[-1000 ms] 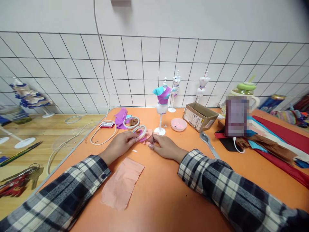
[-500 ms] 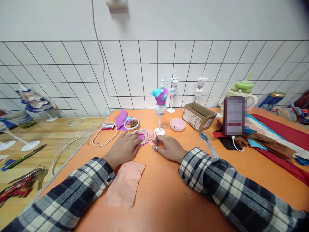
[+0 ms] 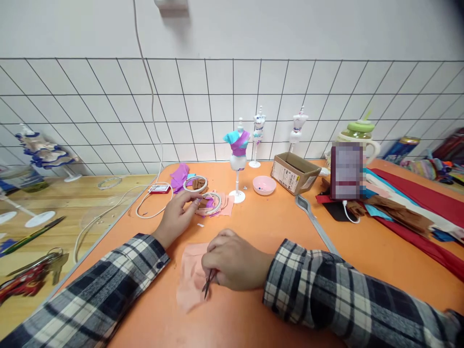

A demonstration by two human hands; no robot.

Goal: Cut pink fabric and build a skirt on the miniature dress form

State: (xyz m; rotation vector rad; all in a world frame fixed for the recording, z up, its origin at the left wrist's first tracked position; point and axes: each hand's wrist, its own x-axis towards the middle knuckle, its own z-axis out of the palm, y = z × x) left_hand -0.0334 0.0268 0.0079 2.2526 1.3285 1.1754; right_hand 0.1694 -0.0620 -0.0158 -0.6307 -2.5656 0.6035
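Note:
My right hand (image 3: 234,261) is closed around small dark scissors (image 3: 207,285), blades pointing down. Beneath them a thin, wrinkled pink sheet (image 3: 188,275), cloth or crepe paper, lies on the orange table (image 3: 246,316); my hand covers its right part. My left hand (image 3: 176,217) has its thumb and index finger apart beside a white ring (image 3: 218,205) that looks like a tape roll. Whether the fingertips touch it I cannot tell. Pink scraps (image 3: 227,205) lie under that ring. Behind stands a small white dress form (image 3: 238,162) wrapped in turquoise and purple.
A pink bowl (image 3: 264,185) and an open cardboard box (image 3: 295,172) stand at the back. A phone (image 3: 347,171) is propped at right near coloured strips (image 3: 402,210). A white cable (image 3: 143,212) loops at left. Keys (image 3: 57,263) lie on the wooden table.
My right hand has come nearer with the scissors, from the scraps to the pink sheet. My left hand has lifted off the ring and drawn slightly left. The pink sheet has shifted right.

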